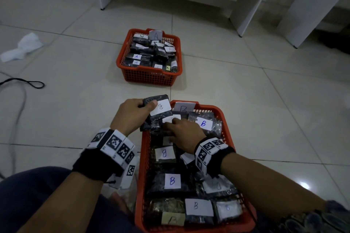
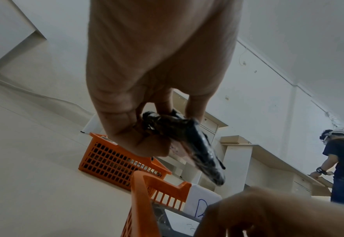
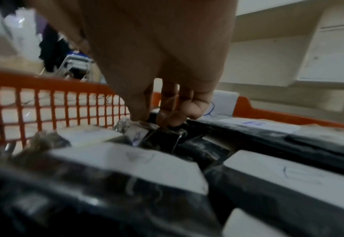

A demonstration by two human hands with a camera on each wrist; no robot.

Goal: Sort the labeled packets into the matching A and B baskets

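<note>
Head view down over both baskets (image 1: 151, 76); wrist views close, floor-low.

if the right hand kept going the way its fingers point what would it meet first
The right hand points forward and left, fingers down among the packets in the B basket. Straight on, it would probably first meet the B-labeled packet held by the left hand, though depth is unclear.

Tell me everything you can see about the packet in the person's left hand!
The packet is a flat, dark, shiny pouch, seemingly plastic, with a white paper label marked B on top. The left hand grips it, thumb pressing the label's edge and fingers curled underneath. It is held up, tilted, over the far left corner of the near orange basket, which is full of B packets. The left wrist view shows it edge-on, thin and wrinkled.
</note>
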